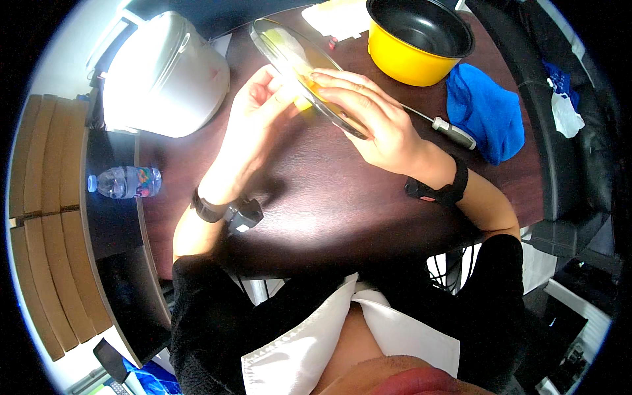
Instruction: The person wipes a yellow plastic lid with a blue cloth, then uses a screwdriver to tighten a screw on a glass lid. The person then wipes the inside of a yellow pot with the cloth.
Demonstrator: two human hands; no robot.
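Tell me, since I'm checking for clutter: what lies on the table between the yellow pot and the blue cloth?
In the head view, nothing: only a narrow strip of bare dark table separates the yellow pot from the blue cloth.

Strong light falls from about eleven o'clock, so your view blows out on the white rounded plastic cooker and washes the fingers of your left hand. The dark brown wooden counter shows a soft sheen, with shadow pooling toward six o'clock. Straight edges bow near the black fisheye rim; the centre stays sharp.
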